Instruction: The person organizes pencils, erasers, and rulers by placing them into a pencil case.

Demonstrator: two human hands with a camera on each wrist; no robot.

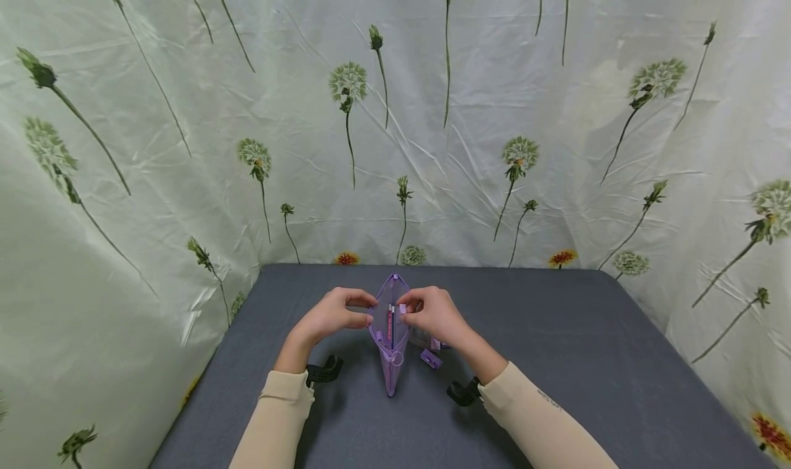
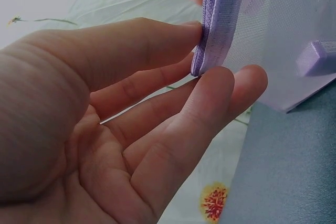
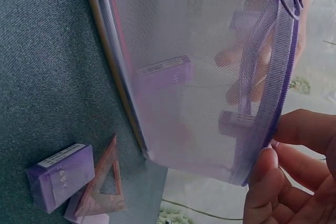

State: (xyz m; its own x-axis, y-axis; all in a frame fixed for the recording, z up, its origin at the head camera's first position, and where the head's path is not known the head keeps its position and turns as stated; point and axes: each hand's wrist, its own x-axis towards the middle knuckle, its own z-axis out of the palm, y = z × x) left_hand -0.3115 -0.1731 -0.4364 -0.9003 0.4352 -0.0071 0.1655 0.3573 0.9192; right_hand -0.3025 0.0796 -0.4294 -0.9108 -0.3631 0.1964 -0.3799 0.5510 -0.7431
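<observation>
Cream sleeves [image 1: 550, 417] nearest; left hand [image 1: 334, 316], right hand [image 1: 437, 316]: fingers pinching mesh pouch [image 3: 194, 114]; purple block [image 3: 68, 179], pink triangle [image 3: 102, 205] beside.

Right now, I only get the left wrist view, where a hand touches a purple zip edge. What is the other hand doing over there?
Observer: In the right wrist view, the right hand pinches the zip edge of the see-through pouch between its fingertips.

Visitor: Oh! And is anything lying outside that pouch? My view only catches a corner of the dark cloth.

Observer: Yes. A purple block lies on the table beside it, with a pink triangle ruler right next to the block.
</observation>
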